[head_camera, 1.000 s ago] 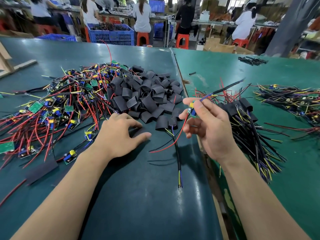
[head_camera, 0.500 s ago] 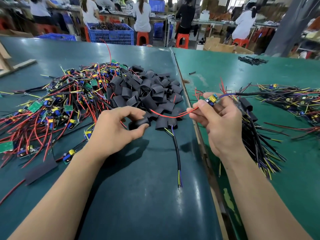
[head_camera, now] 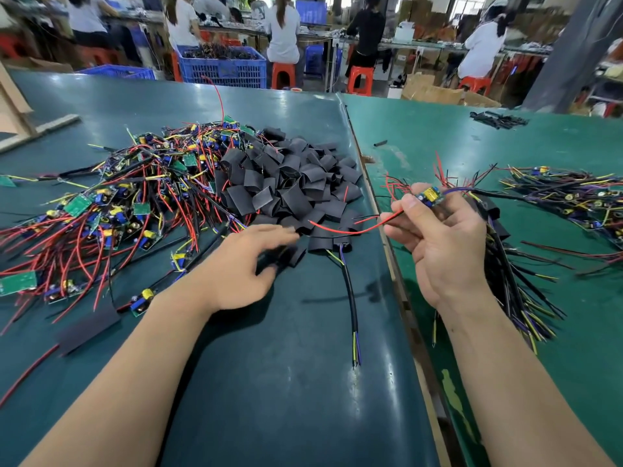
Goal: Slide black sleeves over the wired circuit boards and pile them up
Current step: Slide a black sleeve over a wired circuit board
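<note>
Hands first: left hand point(head_camera: 242, 264), blurred at frame centre, reaches among black sleeves point(head_camera: 286, 190), its grip impossible to tell; right hand point(head_camera: 441, 241), centre right, pinches a wired circuit board point(head_camera: 428, 195) above the table point(head_camera: 286, 382).

Two hands point(head_camera: 242, 267), five seated workers point(head_camera: 282, 32), four red stools point(head_camera: 283, 75)

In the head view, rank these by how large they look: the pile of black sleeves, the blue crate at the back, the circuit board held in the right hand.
1. Pile of black sleeves, largest.
2. Blue crate, though it stands farther away, so its true size is unsure.
3. Circuit board pinched in the right hand, smallest.
</note>
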Motion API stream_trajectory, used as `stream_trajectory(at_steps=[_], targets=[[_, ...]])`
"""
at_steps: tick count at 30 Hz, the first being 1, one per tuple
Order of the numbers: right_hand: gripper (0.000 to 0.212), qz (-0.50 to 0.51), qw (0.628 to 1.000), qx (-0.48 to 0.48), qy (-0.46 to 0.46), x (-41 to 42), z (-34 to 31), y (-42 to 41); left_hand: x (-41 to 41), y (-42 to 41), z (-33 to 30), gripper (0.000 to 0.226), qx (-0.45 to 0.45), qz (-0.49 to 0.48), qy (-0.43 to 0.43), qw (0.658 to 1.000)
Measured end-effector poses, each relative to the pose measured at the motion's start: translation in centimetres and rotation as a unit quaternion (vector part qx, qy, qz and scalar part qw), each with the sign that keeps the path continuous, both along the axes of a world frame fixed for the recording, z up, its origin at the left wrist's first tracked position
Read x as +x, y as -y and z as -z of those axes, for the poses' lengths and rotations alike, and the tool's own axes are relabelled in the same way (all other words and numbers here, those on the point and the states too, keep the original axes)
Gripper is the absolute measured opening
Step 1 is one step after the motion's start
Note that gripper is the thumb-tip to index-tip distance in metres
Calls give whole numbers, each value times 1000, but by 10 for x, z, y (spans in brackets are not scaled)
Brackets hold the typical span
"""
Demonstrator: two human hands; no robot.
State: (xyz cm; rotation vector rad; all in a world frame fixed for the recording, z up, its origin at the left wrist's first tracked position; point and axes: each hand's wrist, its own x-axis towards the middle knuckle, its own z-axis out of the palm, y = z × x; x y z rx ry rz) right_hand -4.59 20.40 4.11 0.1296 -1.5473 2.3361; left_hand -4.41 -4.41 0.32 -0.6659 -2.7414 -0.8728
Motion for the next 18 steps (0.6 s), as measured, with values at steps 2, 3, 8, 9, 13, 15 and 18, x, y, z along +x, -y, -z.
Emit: stream_trajectory(at_steps=[2, 3, 8, 9, 13, 15, 18], targets=[[13, 1, 1000, 6, 5, 0, 0, 0, -1, 0, 1, 37, -22, -7, 7, 1000], [13, 3, 1000, 10, 8, 0, 1, 0, -2, 1, 0, 30, -21, -9, 3, 1000], [12, 12, 999, 27, 20, 0, 2, 0, -4, 6, -1, 22, 1, -35, -4, 999], [12, 13, 999, 28, 21, 0, 2, 1, -3, 5, -2, 25, 16, -47, -8, 999], [12, 7, 999, -13, 44, -2, 3, 2, 3, 0, -6, 30, 126, -41, -53, 990], [12, 14, 998, -33, 57, -3, 3, 2, 6, -4, -9, 30, 192, -21, -72, 979], [12, 25, 997, -35, 61, -4, 3, 2, 8, -10, -11, 33, 249, -5, -86, 965]])
